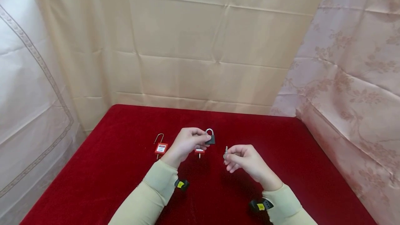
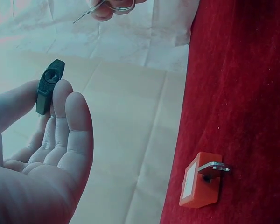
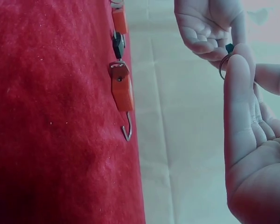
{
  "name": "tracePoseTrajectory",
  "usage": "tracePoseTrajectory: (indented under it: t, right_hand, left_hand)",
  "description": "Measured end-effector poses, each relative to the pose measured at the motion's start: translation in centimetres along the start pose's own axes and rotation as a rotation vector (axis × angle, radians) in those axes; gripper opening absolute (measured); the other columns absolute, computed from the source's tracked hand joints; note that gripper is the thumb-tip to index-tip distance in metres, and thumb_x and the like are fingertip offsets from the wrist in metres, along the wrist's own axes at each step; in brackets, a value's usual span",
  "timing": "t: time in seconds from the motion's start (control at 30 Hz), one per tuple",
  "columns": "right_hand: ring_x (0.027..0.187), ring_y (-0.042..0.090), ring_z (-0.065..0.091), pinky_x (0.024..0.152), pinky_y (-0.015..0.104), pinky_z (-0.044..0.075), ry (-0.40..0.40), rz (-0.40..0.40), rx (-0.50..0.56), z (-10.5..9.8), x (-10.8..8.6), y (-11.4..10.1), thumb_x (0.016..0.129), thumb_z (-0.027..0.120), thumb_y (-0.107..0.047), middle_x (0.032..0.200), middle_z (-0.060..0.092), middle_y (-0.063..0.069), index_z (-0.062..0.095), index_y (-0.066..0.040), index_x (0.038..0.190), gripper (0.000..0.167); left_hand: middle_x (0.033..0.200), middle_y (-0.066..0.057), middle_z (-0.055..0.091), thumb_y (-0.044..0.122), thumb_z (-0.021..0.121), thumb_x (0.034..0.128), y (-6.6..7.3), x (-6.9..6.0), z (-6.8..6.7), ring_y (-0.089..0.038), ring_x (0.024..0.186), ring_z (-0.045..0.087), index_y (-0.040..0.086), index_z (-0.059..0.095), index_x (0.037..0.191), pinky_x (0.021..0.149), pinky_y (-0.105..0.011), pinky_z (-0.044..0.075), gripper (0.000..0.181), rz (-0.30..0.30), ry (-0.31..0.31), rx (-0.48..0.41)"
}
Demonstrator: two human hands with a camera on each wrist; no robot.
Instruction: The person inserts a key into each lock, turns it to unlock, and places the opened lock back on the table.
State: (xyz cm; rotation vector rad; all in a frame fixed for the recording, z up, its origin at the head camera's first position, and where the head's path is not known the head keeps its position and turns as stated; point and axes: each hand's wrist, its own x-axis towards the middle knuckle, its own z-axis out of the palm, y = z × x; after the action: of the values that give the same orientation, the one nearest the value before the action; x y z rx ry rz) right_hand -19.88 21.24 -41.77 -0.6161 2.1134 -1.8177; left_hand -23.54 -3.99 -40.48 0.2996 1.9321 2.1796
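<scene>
Between thumb and fingertips, my left hand [image 1: 185,143] pinches a small black padlock [image 1: 210,139] above the table. Its silver shackle points up in the head view, and its keyhole faces the left wrist camera. To the right, my right hand [image 1: 248,160] pinches a small silver key [image 1: 226,150] on a ring, its tip pointing up. The key and the padlock are apart. In the right wrist view the key is mostly hidden by the fingers, though part of the key ring [image 3: 222,67] shows.
A red padlock [image 1: 161,148] with a white label lies left of my left hand, its shackle extended. A second red padlock [image 1: 199,151] is partly hidden beneath that hand. Red cloth [image 1: 125,169] covers the table; beige curtains [image 1: 203,44] hang behind it.
</scene>
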Motion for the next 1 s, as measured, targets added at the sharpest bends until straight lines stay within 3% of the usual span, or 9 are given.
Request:
tracePoseTrajectory:
  t: [0.17,0.4,0.8,1.0]
  right_hand:
    - [0.068,0.02,0.071,0.064,0.041,0.062,-0.007,0.0,0.06,0.3,0.0,0.0,0.098,0.064,-0.003,0.087,0.069,0.022,0.062,0.019,0.106,0.023]
    - [0.067,0.017,0.071,0.064,0.037,0.062,-0.016,0.01,0.173,1.2,-0.1,-0.2,0.098,0.064,-0.002,0.085,0.072,0.012,0.068,0.007,0.101,0.01]
    - [0.07,0.015,0.071,0.066,0.035,0.061,-0.07,0.047,0.215,2.4,0.0,0.5,0.096,0.066,-0.002,0.084,0.072,0.009,0.069,0.004,0.101,0.008]
    - [0.07,0.015,0.071,0.066,0.035,0.061,-0.093,0.076,0.211,3.2,0.2,0.9,0.096,0.068,-0.003,0.084,0.072,0.01,0.068,0.01,0.102,0.014]
  left_hand:
    - [0.089,-0.015,0.071,0.004,0.074,0.0907,-0.1,0.0,0.2,-0.022,0.073,0.07,-0.011,0.069,0.103,0.073,-0.039,0.061,0.019,0.003,-0.004,-0.007]
    - [0.088,-0.014,0.072,0.01,0.076,0.091,-0.1,0.0,0.4,-0.029,0.077,0.072,-0.008,0.07,0.103,0.073,-0.039,0.061,0.022,-0.011,-0.016,0.028]
    - [0.087,-0.014,0.073,0.008,0.076,0.0903,-0.4,-0.1,0.9,-0.028,0.076,0.073,-0.008,0.07,0.102,0.073,-0.038,0.061,0.021,-0.01,-0.029,0.031]
    - [0.086,-0.013,0.072,0.007,0.076,0.0897,-0.5,-0.3,1.0,-0.021,0.073,0.071,-0.008,0.069,0.1,0.072,-0.037,0.061,0.019,-0.01,-0.027,0.032]
